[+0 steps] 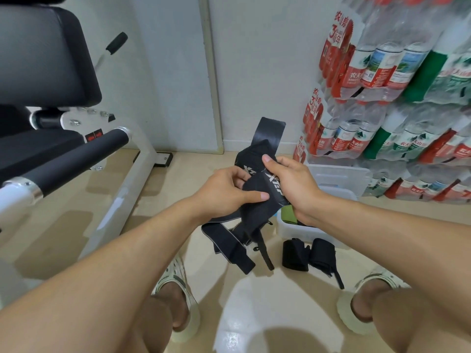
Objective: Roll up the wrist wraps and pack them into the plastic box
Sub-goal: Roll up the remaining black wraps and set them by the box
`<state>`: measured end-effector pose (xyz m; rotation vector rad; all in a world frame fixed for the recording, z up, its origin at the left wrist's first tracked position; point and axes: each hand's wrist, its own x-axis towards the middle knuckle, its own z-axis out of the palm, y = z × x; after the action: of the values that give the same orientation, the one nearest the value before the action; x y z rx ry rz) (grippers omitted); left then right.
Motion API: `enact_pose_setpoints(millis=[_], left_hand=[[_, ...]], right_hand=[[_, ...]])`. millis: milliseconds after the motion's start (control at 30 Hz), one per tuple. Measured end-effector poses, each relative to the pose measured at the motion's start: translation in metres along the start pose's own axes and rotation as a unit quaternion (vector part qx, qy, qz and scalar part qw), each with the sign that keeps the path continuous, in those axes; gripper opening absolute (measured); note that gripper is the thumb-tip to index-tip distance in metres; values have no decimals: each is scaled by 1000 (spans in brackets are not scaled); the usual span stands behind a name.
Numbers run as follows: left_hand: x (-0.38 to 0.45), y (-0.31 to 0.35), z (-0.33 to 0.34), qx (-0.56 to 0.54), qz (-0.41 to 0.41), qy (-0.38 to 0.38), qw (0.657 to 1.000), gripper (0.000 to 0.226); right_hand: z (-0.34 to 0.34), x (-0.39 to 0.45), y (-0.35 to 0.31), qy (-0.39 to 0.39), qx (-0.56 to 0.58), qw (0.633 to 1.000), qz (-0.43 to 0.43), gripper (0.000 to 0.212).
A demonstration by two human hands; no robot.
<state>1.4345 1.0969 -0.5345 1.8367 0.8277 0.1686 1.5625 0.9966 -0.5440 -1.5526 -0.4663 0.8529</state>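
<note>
A black wrist wrap (265, 189) is pinched between the left hand (224, 192) and right hand (293, 182), its tail trailing below the grip. Rolling appears under way; next, tight winding is called for, then placement into the plastic box (339, 174) beyond the right hand.

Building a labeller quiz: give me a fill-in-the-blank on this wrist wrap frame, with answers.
1. The black wrist wrap with white lettering is held in ____ hands: left hand, right hand.
2. ____ rolled black wraps lie on the floor in front of the translucent plastic box.
3. The packs of bottled water stand on the person's ____ side.
4. Inside the box a ____ item shows.

Answers: both; two; right; green
</note>
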Motion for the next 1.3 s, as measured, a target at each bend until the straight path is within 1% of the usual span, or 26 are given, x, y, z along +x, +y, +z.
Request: enact_pose_setpoints(millis=[100,233,267,333,400,433,500,567,633,733,800,867,967,1067,1167,1300], left_hand=[[0,4,1,14,-9,20,1000,20],[0,11,0,8,-21,23,999,17],[-1,13,0,15,-21,20,999,18],[-4,14,0,42,-19,13,999,21],[-7,14,0,56,-17,15,998,22],[-9,14,-1,47,-12,28,998,21],[-10,15,-5,-3,3,73,997,16],[-10,16,-10,-84,11,116,990,12],[-7,16,-17,-160,0,138,977,11],[0,9,-26,-204,-17,148,968,20],[2,6,-31,-236,-27,152,959,18],[2,5,-35,-270,-32,152,950,18],[2,5,-36,-287,-35,152,945,17],[3,5,-36,-291,-40,154,943,18],[3,5,-35,-292,-42,152,943,18],[0,10,-32,-290,-44,127,948,23]], right_hand=[[0,1,2,22,-32,999,-1,45],[-3,13,2,54,-55,997,8,56],[-5,17,4,63,-58,996,15,55],[-10,26,6,75,-66,995,27,48],[-14,31,6,81,-68,994,27,30],[-17,32,5,85,-63,994,29,21],[-22,36,2,89,-48,994,30,12],[-25,37,0,79,-13,996,35,8],[-25,36,-2,58,13,997,48,10],[-24,30,-3,28,12,997,71,20],[-24,27,-2,2,17,997,82,29],[-24,26,-2,-42,11,995,95,34],[-23,24,-1,-103,-36,988,112,35],[-20,18,0,-143,-49,984,97,33],[-15,10,-2,-132,-54,988,58,29],[-8,4,-4,-115,-47,991,39,35]])
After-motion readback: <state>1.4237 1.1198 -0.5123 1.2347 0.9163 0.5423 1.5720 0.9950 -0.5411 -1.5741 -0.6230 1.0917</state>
